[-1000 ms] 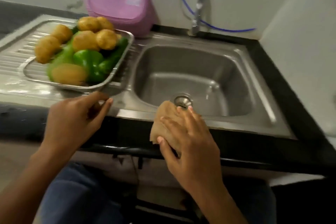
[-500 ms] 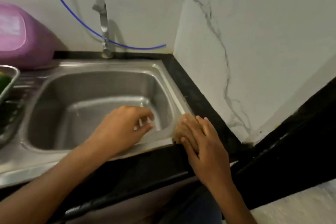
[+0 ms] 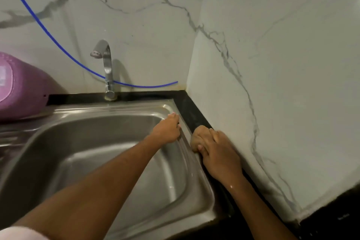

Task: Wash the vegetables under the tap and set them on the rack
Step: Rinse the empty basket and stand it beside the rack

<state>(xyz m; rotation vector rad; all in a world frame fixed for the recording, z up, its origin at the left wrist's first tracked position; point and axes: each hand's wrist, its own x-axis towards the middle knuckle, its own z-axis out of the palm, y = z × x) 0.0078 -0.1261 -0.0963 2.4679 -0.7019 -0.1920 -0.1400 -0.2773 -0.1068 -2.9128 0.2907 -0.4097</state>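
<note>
— Where are your hands?

— My right hand (image 3: pixel 218 154) is on the black counter strip (image 3: pixel 191 115) between the sink (image 3: pixel 109 115) and the marble side wall (image 3: pixel 272 84). It holds a brown cloth (image 3: pixel 196 139), fingers curled over the top of it and pressing it down on the strip.

— And the left?

— My left hand (image 3: pixel 167 129) reaches across the basin to the sink's far right rim. The fingers lie on the steel edge, close to the corner. They look bent over the rim, holding nothing; how tightly they are curled I cannot tell from here.

— How near are the two hands?

— Just beside each other, not touching. The raised rim of the sink runs between them.

— Where are the vegetables?

— Not in my view. I see only the sink, the tap (image 3: pixel 105 64) standing at the back edge with no water coming out, a blue hose (image 3: pixel 58 42) running down the back wall and behind the tap, and a purple plastic tub (image 3: pixel 21 91) at the left, behind the sink's rear corner.

— Anything in the basin?

— Only my left forearm crossing above it.
</note>
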